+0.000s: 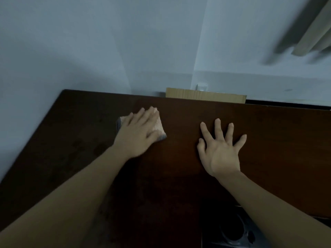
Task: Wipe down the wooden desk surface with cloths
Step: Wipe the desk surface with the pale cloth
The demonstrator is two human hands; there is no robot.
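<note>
Here we have the cloth [158,125] under our left hand [138,130], fingers [152,111] flat and together pressing it near the worktop's [268,140] far edge; our right hand [221,151] rests bare beside it, fingers spread.

Two hands [138,133], one cloth [158,128], one wooden desk [277,140], one cardboard sheet [206,95], one wall socket [202,86]

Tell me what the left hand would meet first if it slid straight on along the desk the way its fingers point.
The left hand, pressing the cloth, points toward the desk's far edge. Bare wood lies ahead; past the edge, the cardboard piece against the wall looks like the first obstacle, though depth is unclear.
</note>
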